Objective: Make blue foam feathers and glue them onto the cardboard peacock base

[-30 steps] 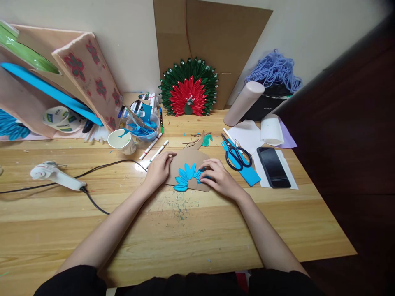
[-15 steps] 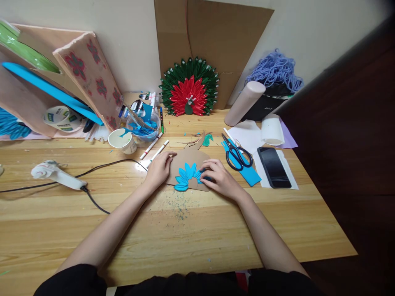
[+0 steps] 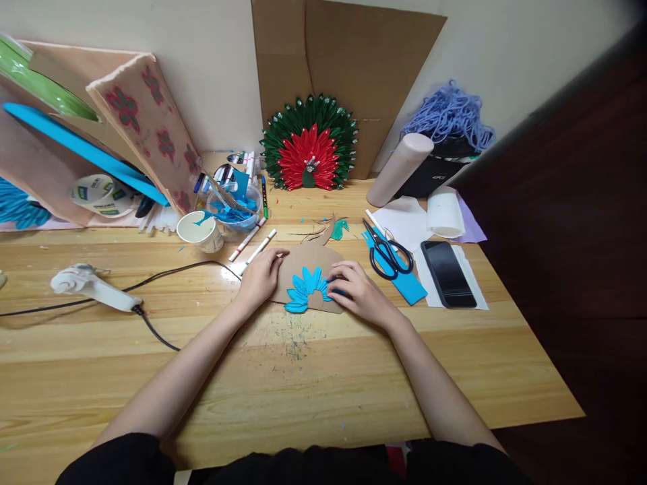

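Note:
A rounded cardboard piece [image 3: 323, 254] lies flat on the table in front of me. Blue petals [image 3: 300, 292] fan out on its lower part around a bare, small cardboard centre [image 3: 315, 300]. My left hand [image 3: 261, 277] holds the cardboard by its left edge, fingers bent and close together. On the right side of the fan, my right hand [image 3: 356, 289] has its curled fingertips pressed on a blue petal, which they partly hide. A green bird-head cutout [image 3: 340, 230] and thin cardboard scraps [image 3: 319, 237] lie just beyond the cardboard.
Scissors [image 3: 385, 252] rest on blue material [image 3: 412, 288] at right, beside a phone [image 3: 448, 273]. Left are a hot glue gun [image 3: 98, 288] with its cord, a paper cup [image 3: 199, 232] and a tub of blue scraps [image 3: 237, 209]. A red-green peacock craft [image 3: 309, 145] stands behind.

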`<state>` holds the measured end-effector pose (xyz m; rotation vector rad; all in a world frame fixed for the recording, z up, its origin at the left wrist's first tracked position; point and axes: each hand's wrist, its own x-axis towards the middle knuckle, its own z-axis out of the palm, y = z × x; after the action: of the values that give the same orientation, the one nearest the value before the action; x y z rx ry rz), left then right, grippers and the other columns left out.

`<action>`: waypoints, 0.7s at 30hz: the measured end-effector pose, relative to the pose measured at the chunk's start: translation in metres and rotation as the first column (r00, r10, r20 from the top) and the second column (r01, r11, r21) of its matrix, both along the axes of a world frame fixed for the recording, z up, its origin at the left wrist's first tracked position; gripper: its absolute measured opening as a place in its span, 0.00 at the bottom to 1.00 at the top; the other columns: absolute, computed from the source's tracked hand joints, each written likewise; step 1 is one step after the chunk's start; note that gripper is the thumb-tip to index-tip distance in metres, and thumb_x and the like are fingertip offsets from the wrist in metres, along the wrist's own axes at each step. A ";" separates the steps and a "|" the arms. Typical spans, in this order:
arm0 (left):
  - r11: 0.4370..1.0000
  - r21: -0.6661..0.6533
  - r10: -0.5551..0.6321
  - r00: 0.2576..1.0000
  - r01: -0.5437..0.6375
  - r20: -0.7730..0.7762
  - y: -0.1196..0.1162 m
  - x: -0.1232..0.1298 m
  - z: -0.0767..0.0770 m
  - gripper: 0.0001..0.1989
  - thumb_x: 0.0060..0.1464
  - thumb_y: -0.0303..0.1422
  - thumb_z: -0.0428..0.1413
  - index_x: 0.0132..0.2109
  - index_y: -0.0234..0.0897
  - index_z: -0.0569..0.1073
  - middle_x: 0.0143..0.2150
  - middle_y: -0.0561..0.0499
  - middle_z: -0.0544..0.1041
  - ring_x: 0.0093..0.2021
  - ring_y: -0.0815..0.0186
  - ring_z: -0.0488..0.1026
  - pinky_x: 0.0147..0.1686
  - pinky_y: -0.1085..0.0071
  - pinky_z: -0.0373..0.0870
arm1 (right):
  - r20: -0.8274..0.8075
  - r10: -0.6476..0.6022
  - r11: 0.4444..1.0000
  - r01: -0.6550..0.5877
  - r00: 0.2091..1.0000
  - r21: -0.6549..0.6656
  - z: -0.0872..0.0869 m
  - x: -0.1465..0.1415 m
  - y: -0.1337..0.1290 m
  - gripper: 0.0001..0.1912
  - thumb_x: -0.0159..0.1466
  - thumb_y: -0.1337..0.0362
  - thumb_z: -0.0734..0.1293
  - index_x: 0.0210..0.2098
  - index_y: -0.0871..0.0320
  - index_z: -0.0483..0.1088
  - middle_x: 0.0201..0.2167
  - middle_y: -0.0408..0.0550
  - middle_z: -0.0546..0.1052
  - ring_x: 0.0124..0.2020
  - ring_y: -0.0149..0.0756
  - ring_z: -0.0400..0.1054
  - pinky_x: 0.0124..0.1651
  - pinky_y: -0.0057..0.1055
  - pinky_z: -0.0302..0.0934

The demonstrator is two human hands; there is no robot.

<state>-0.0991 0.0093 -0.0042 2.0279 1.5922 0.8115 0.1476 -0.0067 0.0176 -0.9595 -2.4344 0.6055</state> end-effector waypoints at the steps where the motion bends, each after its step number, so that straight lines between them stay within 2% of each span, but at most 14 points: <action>1: 1.000 0.000 0.000 1.000 0.000 0.003 0.000 0.000 0.000 0.13 0.59 0.29 0.43 0.48 0.39 0.68 0.46 0.48 0.74 0.47 0.62 0.69 0.46 0.65 0.64 | -0.002 -0.001 1.000 0.001 1.000 0.000 0.000 0.000 0.000 0.05 0.62 0.67 0.63 0.33 0.56 0.71 0.40 0.50 0.71 0.51 0.43 0.57 0.53 0.44 0.58; 21: 1.000 -0.012 0.011 1.000 -0.011 -0.014 0.000 0.001 0.002 0.13 0.59 0.30 0.43 0.48 0.39 0.68 0.44 0.47 0.74 0.46 0.62 0.70 0.46 0.65 0.65 | -0.009 -0.005 1.000 0.005 1.000 0.011 0.000 -0.002 0.000 0.04 0.61 0.67 0.64 0.33 0.56 0.72 0.39 0.51 0.72 0.50 0.42 0.59 0.52 0.43 0.59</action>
<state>-0.0985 0.0090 -0.0023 2.0226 1.6131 0.7911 0.1461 -0.0064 0.0178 -0.9556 -2.4242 0.5934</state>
